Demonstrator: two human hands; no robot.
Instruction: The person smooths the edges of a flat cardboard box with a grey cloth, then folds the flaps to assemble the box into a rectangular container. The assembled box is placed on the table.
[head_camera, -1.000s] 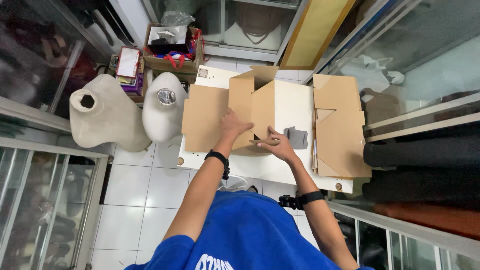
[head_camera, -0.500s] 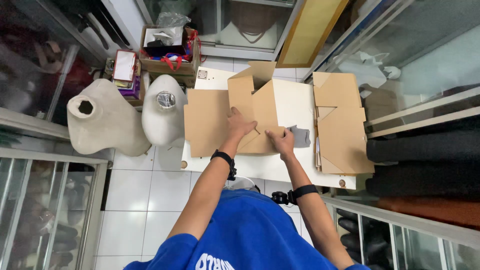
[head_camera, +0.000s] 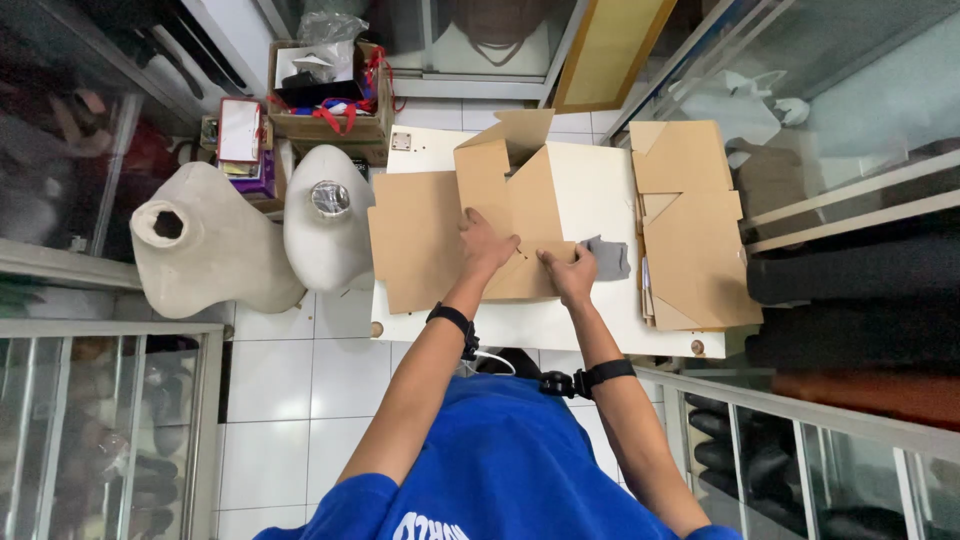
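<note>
Far left we see two cream mannequin torsos standing on the white tile floor, with a small stack of books and an open carton of clutter behind them, further from us. Next comes the white table. On its left half lies the flat cardboard box blank, partly folded up: one panel stands raised near the table's middle, and a flap sticks up at the far edge. Our left hand is pressed flat, palm down and fingers spread, on the near centre panel of that blank. Our right hand sits just beside it to the right, fingers curled on the cardboard edge; we cannot tell whether it's truly pinching or only pushing. A small grey piece lies on the table touching the right side of that hand. Further right is a stack of flat cardboard blanks along the table's right edge. Both wrists wear black bands.
</note>
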